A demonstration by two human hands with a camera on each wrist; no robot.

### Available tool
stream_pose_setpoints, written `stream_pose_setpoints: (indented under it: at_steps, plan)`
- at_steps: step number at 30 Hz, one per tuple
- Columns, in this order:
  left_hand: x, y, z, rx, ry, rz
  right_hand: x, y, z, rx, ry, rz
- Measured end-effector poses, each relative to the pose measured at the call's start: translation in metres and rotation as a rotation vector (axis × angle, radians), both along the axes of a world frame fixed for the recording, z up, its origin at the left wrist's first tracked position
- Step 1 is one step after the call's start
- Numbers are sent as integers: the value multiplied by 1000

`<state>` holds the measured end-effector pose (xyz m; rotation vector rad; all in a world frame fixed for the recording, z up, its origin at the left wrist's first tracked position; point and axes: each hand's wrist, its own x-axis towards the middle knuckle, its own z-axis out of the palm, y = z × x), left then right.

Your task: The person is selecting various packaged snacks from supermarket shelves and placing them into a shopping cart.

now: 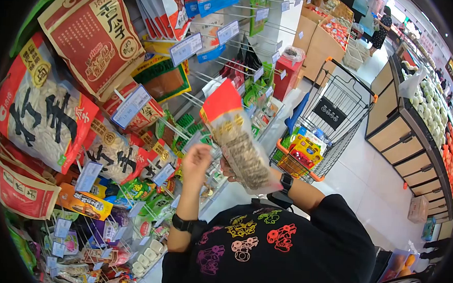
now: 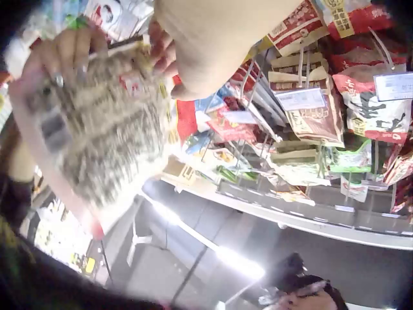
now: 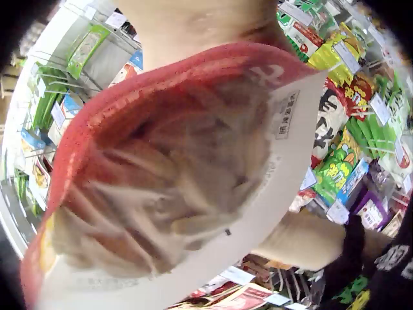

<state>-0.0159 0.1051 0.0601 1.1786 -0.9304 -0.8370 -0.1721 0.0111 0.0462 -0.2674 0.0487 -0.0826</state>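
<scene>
A clear bag of seeds with a red top [image 1: 241, 150] is tilted in front of the shirt in the head view. My right hand [image 1: 228, 171] grips its lower left edge, partly hidden behind it; in the left wrist view the fingers of that right hand [image 2: 68, 51] lie over the bag [image 2: 116, 123]. Just left of the bag, my left hand [image 1: 196, 163] is raised with loosely bent fingers, and a small gap shows between them. The bag [image 3: 174, 174] covers most of the right wrist view and hides the fingers of my right hand there.
Hanging snack bags [image 1: 44, 104] and price tags [image 1: 131, 106] on metal hooks fill the left side. A shopping cart [image 1: 335, 114] with packages stands beyond my right arm. Produce stands [image 1: 405, 146] line the right, and a person [image 1: 381, 29] is far back.
</scene>
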Motion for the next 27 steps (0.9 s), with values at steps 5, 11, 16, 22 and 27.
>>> stream_pose_setpoints:
  at_steps: [5, 11, 16, 22, 27]
  plan:
    - [7, -18, -20, 131, 373, -96, -9, 4, -6, 176, -31, 52]
    - [-5, -31, -1, -13, 597, -278, -21, 4, -3, 100, -28, -15]
    - [-17, -29, 41, -42, 543, -227, -27, 8, 2, 48, -2, -66]
    - [-30, -12, 50, -152, 288, 2, -29, 20, 9, -96, 108, -184]
    - [-21, 1, 66, -358, 259, 129, -29, 31, 21, -213, 208, -293]
